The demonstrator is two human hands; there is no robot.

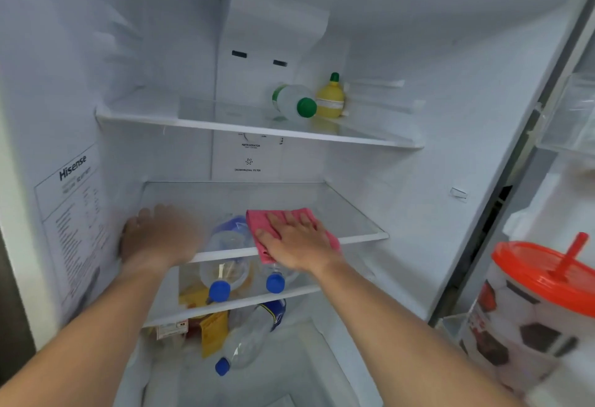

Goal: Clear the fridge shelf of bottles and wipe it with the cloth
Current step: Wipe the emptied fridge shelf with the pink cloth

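Pink cloth (289, 233) flat under right hand (297, 245)

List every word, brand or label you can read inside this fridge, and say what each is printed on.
"Hisense": heading the sticker on the left inner wall; the fine print below it is too small to read.
"REFRIGERATOR": on the back panel under the top shelf; the line beneath is blurred.
"DEODORIZING FILTER": lower on that panel, under a dotted symbol.
Labels on the yellow lemon bottle and the packets at the bottom: unreadable.
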